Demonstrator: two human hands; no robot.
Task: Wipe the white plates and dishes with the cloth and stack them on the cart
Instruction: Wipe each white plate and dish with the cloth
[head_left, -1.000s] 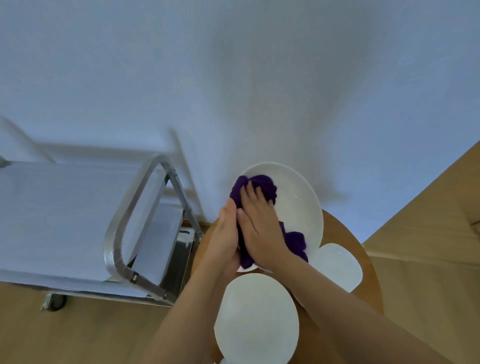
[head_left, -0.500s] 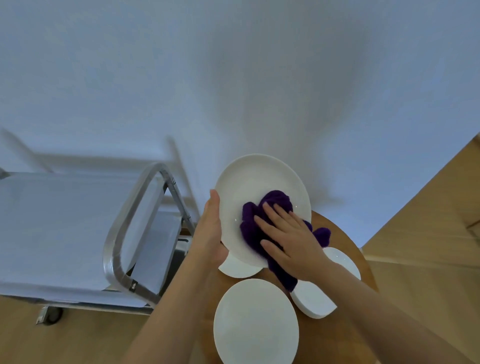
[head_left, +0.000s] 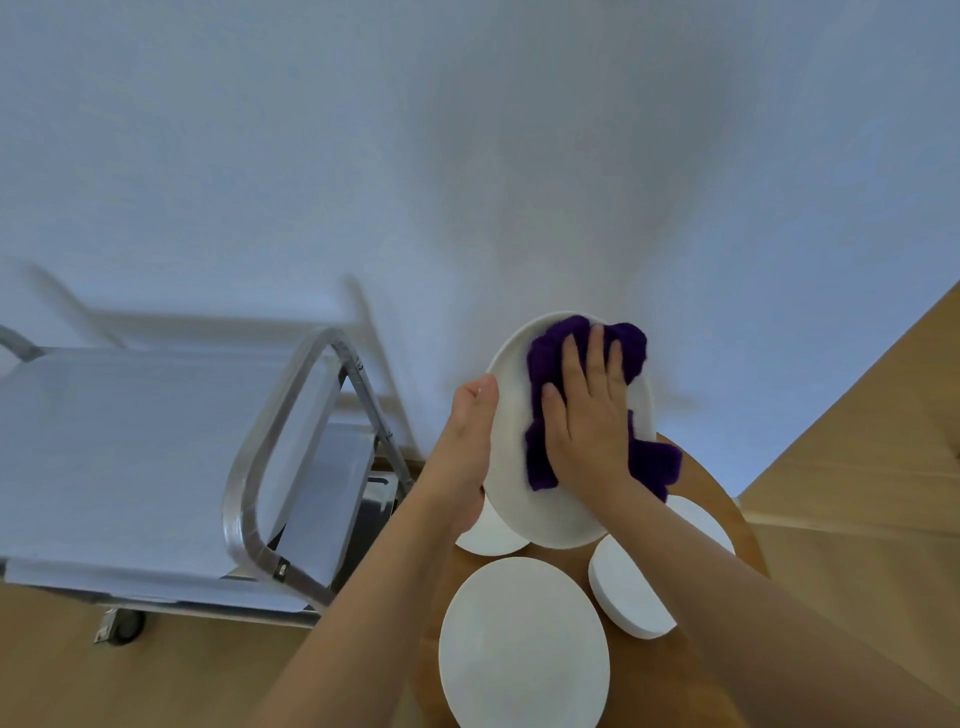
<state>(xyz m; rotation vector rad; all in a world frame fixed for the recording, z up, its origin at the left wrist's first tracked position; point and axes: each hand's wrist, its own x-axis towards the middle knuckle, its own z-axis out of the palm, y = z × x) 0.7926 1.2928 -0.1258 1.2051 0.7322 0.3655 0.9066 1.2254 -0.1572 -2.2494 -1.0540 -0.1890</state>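
Observation:
A large white plate (head_left: 511, 447) is held tilted above the round wooden table (head_left: 727, 514). My left hand (head_left: 467, 441) grips its left rim, thumb on the edge. My right hand (head_left: 587, 415) presses a purple cloth (head_left: 545, 353) flat against the plate's upper face, fingers spread. On the table lie a big white plate (head_left: 522, 647) near me, a smaller white dish (head_left: 626, 590) to its right and another small dish (head_left: 491, 532) partly hidden under the held plate. The cart (head_left: 130, 441) stands to the left with a white cover on its top.
The cart's metal handle loop (head_left: 270, 457) faces the table, a lower shelf (head_left: 332, 499) shows through it, and a wheel (head_left: 122, 626) rests on the wooden floor. A plain white wall fills the background. Wooden flooring runs along the right.
My right hand has slid the cloth from the plate's lower middle up to its top edge. The plate stays tilted in my left hand, shifted slightly right.

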